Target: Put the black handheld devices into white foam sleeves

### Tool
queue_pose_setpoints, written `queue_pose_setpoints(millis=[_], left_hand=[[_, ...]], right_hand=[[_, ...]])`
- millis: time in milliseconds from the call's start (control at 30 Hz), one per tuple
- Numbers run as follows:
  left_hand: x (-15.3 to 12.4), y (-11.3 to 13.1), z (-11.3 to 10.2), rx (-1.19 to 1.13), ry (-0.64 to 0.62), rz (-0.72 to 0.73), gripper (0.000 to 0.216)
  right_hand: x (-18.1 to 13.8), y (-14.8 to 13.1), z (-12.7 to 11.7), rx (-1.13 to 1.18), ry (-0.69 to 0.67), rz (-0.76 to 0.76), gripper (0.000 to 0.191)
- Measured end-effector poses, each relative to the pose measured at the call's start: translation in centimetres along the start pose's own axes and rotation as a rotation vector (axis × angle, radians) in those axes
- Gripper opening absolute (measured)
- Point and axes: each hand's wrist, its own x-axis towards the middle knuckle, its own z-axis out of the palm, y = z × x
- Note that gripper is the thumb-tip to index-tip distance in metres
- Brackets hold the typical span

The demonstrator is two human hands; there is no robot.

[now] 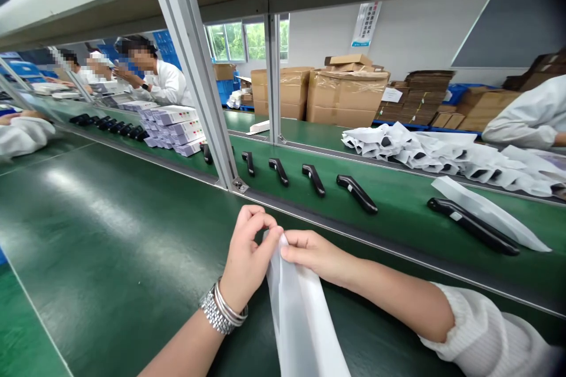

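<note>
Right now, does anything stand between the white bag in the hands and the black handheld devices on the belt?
Yes: a low aluminium rail runs along the belt between the devices and the white bag, which the left hand and right hand pinch on the near side.

- A white plastic bag [300,312] is seen as 1 long, flat, slightly translucent strip, with a lengthwise crease.
- Its top end is pinched at the middle of the view between the fingertips [276,234] of the left hand [250,253] and the right hand [313,256].
- Its body is slanted toward 6 o'clock, above a green belt [110,235], and is cut off by the lower frame edge.
- Whether its mouth is parted cannot be told.
</note>
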Motion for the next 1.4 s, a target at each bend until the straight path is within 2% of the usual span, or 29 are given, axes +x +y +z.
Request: queue_pose_setpoints(millis=[67,100,133,200,267,300,367,400,467,533,633,733,833,933,1033,1133,1200,1233,1333,1400], left_hand=[[0.3,-0.4,-0.2,0.019,-0.009,-0.060,0.019],[0.5,-0.6,-0.4,0.055,-0.028,-0.084,0.019],[0.6,-0.9,-0.7,0.108,-0.054,-0.106,0.020],[0.8,-1.4,-1.2,0.238,-0.129,-0.159,0.021],[0.8,-1.7,-1.8,0.339,-0.237,-0.209,0.026],[0.8,-1.7,-1.9,0.369,-0.291,-0.223,0.028],[0.6,-1.8,-2.0,0.396,-0.388,-0.220,0.028],[0.5,-1.8,-1.9,0.400,-0.422,-0.208,0.023],[0.3,-1.7,-1.7,0.397,-0.443,-0.173,0.017],[0.3,-1.7,-1.4,0.395,-0.423,-0.130,0.020],[0.3,-1.5,-1.1,0.398,-0.395,-0.054,0.024],[0.3,-1.4,-0.9,0.372,-0.402,0.005,0.026],[0.3,-1.4,-0.8,0.322,-0.393,0.054,0.020],[0.3,-1.5,-0.7,0.314,-0.360,0.115,0.015],[0.3,-1.6,-0.6,0.308,-0.316,0.163,0.010],[0.1,-1.2,-0.5,0.236,-0.271,0.166,0.008],[0.0,-0.8,-0.5,0.168,-0.241,0.161,0.008],[-0.1,-0.7,-0.5,0.132,-0.226,0.159,0.009],[-0.4,-0.3,-0.5,0.043,-0.131,0.135,0.009],[-0.4,-0.3,-0.5,0.009,-0.025,0.098,0.011]], right_hand=[[-0.3,-0.9,-0.1,0.133,0.001,0.045,0.029],[-0.4,-1.6,-0.7,0.160,0.086,0.022,0.027],[-0.7,-2.5,-1.7,0.142,0.213,-0.026,0.023],[-1.4,-4.5,-5.2,-0.034,0.512,-0.155,0.018],[-2.4,-6.1,-9.7,-0.375,0.794,-0.273,0.017],[-2.9,-6.6,-12.1,-0.620,0.919,-0.308,0.021],[-3.5,-6.8,-16.1,-1.155,1.079,-0.214,0.026],[-3.6,-6.5,-17.6,-1.319,1.087,-0.168,0.023],[-3.0,-5.3,-19.0,-1.437,1.032,-0.124,0.018],[-1.4,-3.8,-18.8,-1.387,0.922,-0.066,0.024],[1.9,-2.0,-17.5,-1.147,0.857,0.086,0.046],[4.3,-1.0,-16.5,-0.905,0.885,0.122,0.054],[4.8,-0.8,-15.2,-0.757,0.837,0.082,0.057],[3.9,-1.1,-12.1,-0.407,0.656,-0.097,0.069],[2.9,-1.7,-8.3,-0.039,0.472,-0.251,0.090],[2.4,-1.7,-5.3,0.050,0.404,-0.284,0.101],[2.3,-1.2,-4.2,0.035,0.370,-0.291,0.097],[2.3,-0.8,-3.8,0.012,0.357,-0.288,0.087],[2.0,0.4,-2.4,-0.046,0.256,-0.227,0.039],[1.5,0.8,-1.3,-0.034,0.105,-0.122,0.030]])
